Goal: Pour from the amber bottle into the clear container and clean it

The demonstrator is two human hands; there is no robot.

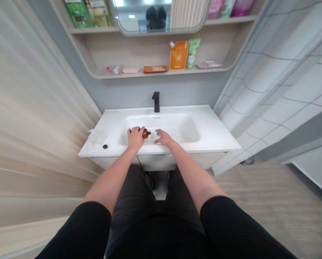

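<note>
My left hand (135, 138) is wrapped round an amber bottle (145, 133) over the front of the white sink (189, 129). The bottle lies on its side, its black neck towards my right hand. Across from the neck, my right hand (163, 137) has its fingers curled round a whitish, partly see-through thing (154, 136), too small and pale to name. A small gap seems to separate the bottle's tip from my right fingers. On the countertop at left lies a small black cap (105, 146), beside a crumpled white tissue or thin plastic (96, 137).
A black faucet (156, 102) rises behind the basin. Above it, a wall shelf (134, 75) carries an orange pouch (178, 55), a green tube (193, 53) and small packets, below a mirror (161, 18). A pale curtain (36, 108) hangs at left; white tiles (274, 86) cover the right wall.
</note>
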